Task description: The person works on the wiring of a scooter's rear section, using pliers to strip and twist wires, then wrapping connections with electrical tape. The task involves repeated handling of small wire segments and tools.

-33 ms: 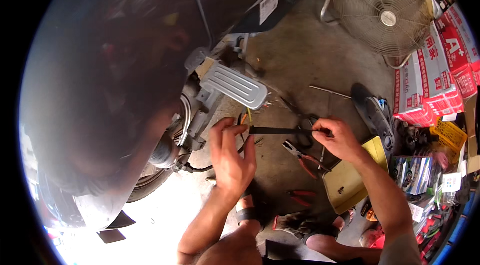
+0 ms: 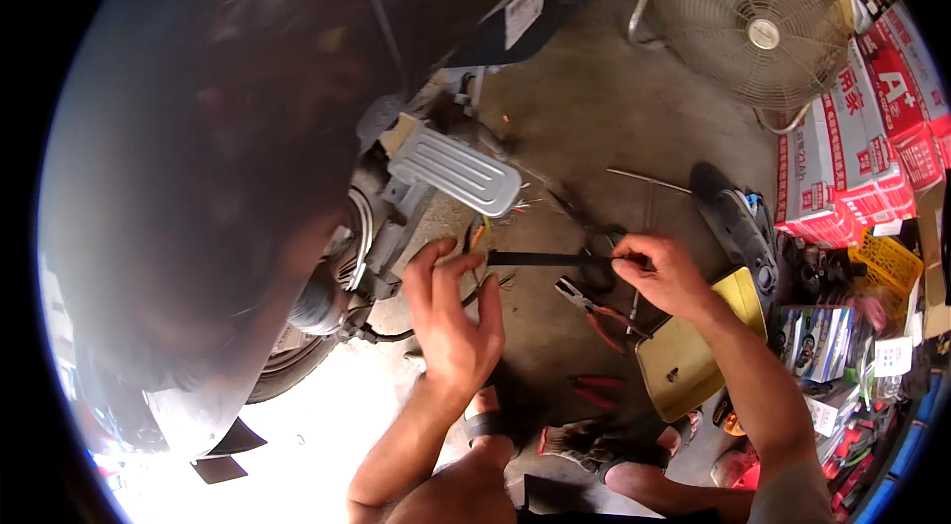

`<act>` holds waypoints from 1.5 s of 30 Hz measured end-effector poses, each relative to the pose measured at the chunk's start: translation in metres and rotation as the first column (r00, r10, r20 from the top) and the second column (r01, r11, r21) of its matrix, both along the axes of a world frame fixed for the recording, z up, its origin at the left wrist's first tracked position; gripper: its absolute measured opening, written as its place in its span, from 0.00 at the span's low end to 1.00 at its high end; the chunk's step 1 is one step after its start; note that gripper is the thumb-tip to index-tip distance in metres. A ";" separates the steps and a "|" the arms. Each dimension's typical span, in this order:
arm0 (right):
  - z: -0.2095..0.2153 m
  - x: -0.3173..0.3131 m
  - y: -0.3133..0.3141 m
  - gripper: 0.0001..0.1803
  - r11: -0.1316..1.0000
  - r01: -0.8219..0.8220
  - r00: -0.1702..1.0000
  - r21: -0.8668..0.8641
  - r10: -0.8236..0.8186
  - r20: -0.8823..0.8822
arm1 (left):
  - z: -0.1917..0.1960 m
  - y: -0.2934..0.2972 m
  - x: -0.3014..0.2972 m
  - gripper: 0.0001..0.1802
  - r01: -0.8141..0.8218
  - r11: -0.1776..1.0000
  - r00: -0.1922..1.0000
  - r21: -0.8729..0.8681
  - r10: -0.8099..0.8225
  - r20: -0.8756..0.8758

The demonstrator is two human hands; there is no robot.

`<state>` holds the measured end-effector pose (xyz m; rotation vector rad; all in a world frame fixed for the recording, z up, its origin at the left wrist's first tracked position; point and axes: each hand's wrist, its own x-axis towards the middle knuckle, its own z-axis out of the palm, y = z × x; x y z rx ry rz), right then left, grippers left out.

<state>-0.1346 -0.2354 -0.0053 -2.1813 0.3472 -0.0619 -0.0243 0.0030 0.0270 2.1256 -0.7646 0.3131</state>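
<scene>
My left hand (image 2: 451,321) is beside the scooter's underside, fingers pinched on a bundle of thin coloured wires (image 2: 482,232) where the end of a black tape strip (image 2: 535,258) meets them. The strip runs taut to the right to a roll of black tape (image 2: 597,264), which my right hand (image 2: 666,274) grips. Both hands hover above the concrete floor, just below the scooter's ribbed silver footrest (image 2: 458,169).
Red-handled pliers (image 2: 594,308) lie on the floor under the tape, another red-handled tool (image 2: 596,391) nearer me. A yellow tray (image 2: 684,358), a black sandal (image 2: 738,219), a T-handle wrench (image 2: 649,189), a floor fan (image 2: 755,24) and red-and-white boxes (image 2: 852,153) stand to the right.
</scene>
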 end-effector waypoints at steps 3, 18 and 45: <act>-0.001 -0.002 0.001 0.05 0.999 -0.002 0.999 0.032 0.003 -0.042 | -0.010 0.007 -0.026 0.09 0.300 0.944 0.945 -0.140 -0.314 -0.092; -0.017 -0.018 0.035 0.07 0.937 0.243 0.967 0.251 -0.214 -0.137 | -0.080 -0.073 -0.064 0.08 -0.258 0.832 0.237 -0.491 -0.438 -0.867; -0.108 -0.033 0.034 0.06 0.191 0.689 0.579 0.699 -0.726 -0.372 | -0.070 -0.063 -0.052 0.02 -0.155 0.756 0.255 -0.636 -0.591 -0.765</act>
